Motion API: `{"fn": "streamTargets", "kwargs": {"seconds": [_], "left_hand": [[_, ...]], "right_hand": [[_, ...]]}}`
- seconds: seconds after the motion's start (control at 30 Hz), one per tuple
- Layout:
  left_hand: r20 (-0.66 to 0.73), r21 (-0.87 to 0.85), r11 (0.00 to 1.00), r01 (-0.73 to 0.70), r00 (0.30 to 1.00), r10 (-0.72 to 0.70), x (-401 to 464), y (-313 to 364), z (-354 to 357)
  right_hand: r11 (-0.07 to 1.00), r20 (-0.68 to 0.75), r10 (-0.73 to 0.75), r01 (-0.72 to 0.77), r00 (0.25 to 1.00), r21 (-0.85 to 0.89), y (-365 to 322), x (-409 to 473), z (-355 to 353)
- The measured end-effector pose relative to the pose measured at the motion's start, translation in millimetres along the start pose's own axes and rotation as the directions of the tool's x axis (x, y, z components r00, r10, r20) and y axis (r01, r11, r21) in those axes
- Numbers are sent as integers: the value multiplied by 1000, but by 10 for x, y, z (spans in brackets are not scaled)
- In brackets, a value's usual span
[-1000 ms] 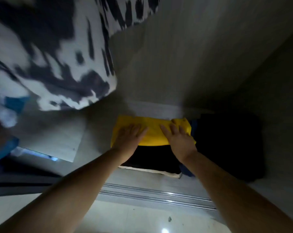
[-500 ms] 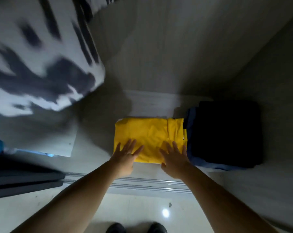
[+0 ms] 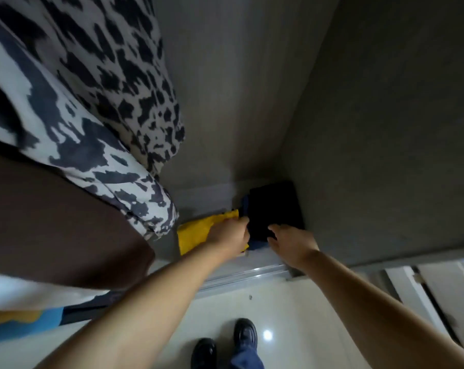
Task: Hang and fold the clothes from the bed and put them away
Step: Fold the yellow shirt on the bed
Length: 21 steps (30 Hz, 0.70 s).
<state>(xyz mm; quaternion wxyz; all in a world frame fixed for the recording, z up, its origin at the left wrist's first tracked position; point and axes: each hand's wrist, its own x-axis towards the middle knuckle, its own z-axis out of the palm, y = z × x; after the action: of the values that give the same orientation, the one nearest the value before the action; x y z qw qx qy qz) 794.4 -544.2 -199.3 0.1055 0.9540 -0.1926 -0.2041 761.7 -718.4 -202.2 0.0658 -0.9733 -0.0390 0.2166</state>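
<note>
- half a second ago both hands lay flat on the near edge of the yellow garment point(image 3: 196, 233); now the left hand point(image 3: 229, 235) rests on its right end, and the right hand point(image 3: 292, 242) has moved right to the near edge of the dark stack point(image 3: 274, 209).
- the view has swung: the spotted clothes point(image 3: 92, 102) now fill the upper left of the frame, and shoes point(image 3: 245, 332) show at the bottom centre.
- the wardrobe floor point(image 3: 198, 193), at centre frame, carries the folded yellow garment and the dark stack side by side, touching.
- the yellow garment lies flat, its long axis running left to right and tilted up toward the right; only its left part shows.
- a blue layer point(image 3: 257, 245) peeks out low on the dark stack.
- left fingers curl down at the garment's right end; whether they grip it i cannot tell.
- right fingers are spread and relaxed, tips at the dark stack's near edge.
</note>
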Motion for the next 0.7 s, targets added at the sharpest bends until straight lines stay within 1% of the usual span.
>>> {"fn": "streamTargets", "kwargs": {"seconds": [0.07, 0.1, 0.17, 0.23, 0.37, 0.43, 0.47, 0.57, 0.7], "left_hand": [[-91, -27, 997, -72, 993, 69, -27, 180, -300], [-109, -31, 993, -113, 988, 109, -41, 269, -423], [-104, -12, 980, -200, 975, 198, -107, 430, -588], [-84, 44, 955, -292, 952, 295, -205, 614, -701], [-30, 202, 864, -462, 879, 477, -416, 1165, -743], [-7, 295, 793, -533, 828, 560, -576, 1557, -680], [10, 315, 756, -574, 798, 602, -664, 1773, -642], [74, 313, 640, -702, 690, 720, -956, 2536, -507], [109, 285, 470, -836, 515, 850, -1353, 3611, -287]], "right_hand": [[997, -35, 72, -72, 997, 15, 22, -256, -259], [993, -50, 117, -115, 992, 30, 33, -378, -364], [975, -79, 214, -209, 974, 72, 58, -644, -487], [947, -114, 308, -293, 944, 132, 95, -949, -563], [884, -172, 455, -420, 874, 207, 289, -1667, -646], [850, -192, 517, -474, 834, 229, 452, -2106, -647], [828, -202, 553, -505, 809, 242, 545, -2336, -647], [730, -198, 679, -622, 707, 281, 905, -3093, -615], [558, -137, 824, -744, 550, 367, 1463, -4141, -423]]}}
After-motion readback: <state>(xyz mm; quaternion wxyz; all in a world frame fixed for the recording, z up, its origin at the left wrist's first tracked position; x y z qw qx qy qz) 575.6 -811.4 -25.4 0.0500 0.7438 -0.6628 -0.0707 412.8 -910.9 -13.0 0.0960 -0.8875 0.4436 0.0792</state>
